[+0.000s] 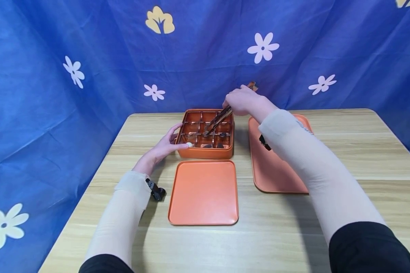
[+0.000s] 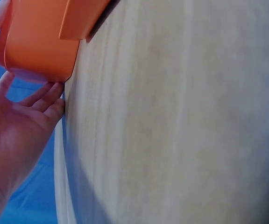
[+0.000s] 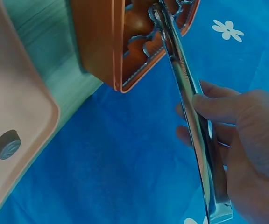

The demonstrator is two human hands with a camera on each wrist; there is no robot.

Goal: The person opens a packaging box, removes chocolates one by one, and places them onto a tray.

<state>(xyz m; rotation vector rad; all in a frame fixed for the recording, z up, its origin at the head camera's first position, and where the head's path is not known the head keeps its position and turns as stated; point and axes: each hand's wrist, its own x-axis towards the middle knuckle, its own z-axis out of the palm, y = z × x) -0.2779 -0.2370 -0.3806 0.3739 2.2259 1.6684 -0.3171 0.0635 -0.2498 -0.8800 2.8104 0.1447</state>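
Note:
An orange box (image 1: pixel 205 151) with a grid of compartments stands at the table's far middle. Its front row holds dark pieces (image 1: pixel 214 145) and a white piece (image 1: pixel 190 144). My left hand (image 1: pixel 165 146) rests against the box's front-left corner with fairly straight fingers (image 2: pixel 48 95) touching the box (image 2: pixel 38 42). My right hand (image 1: pixel 243 101) grips metal tongs (image 1: pixel 220 119). Their tips reach down into a middle compartment. In the right wrist view my fingers (image 3: pixel 228 105) curl round the tongs (image 3: pixel 188 88) over the box (image 3: pixel 102 42).
A flat orange lid (image 1: pixel 203 192) lies just in front of the box. A larger orange tray (image 1: pixel 276 170) lies to the right, partly under my right arm; it carries a dark round piece (image 3: pixel 6 144). Blue flowered cloth hangs around the wooden table (image 1: pixel 345 159).

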